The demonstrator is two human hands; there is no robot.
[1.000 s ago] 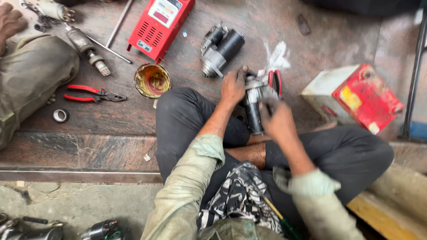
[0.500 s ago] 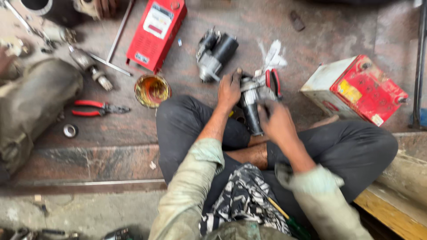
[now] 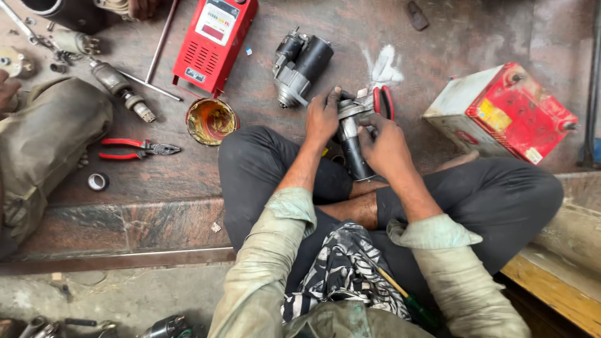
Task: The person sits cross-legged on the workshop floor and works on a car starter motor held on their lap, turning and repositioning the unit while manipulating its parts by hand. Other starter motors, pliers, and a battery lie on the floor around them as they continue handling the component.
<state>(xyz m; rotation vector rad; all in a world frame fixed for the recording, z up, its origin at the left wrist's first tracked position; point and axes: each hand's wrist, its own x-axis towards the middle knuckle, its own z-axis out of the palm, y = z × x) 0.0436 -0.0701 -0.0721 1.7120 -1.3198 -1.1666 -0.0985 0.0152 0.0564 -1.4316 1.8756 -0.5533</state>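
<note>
Soft, even daylight with faint shadows and sharp focus (edges bend slightly), perhaps a little dimmer at the bottom.

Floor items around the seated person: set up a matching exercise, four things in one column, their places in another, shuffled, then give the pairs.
Things:
1. red-handled pliers
2. red and white battery
3. round tin
4. dark cylindrical motor part

Places:
A. held in both hands, the left hand and right hand, above the lap
B. on the floor far right of the hands
C. just below the red box-shaped tester
D. on the floor left of the round tin

Pairs: 1-D, 2-B, 3-C, 4-A
</note>
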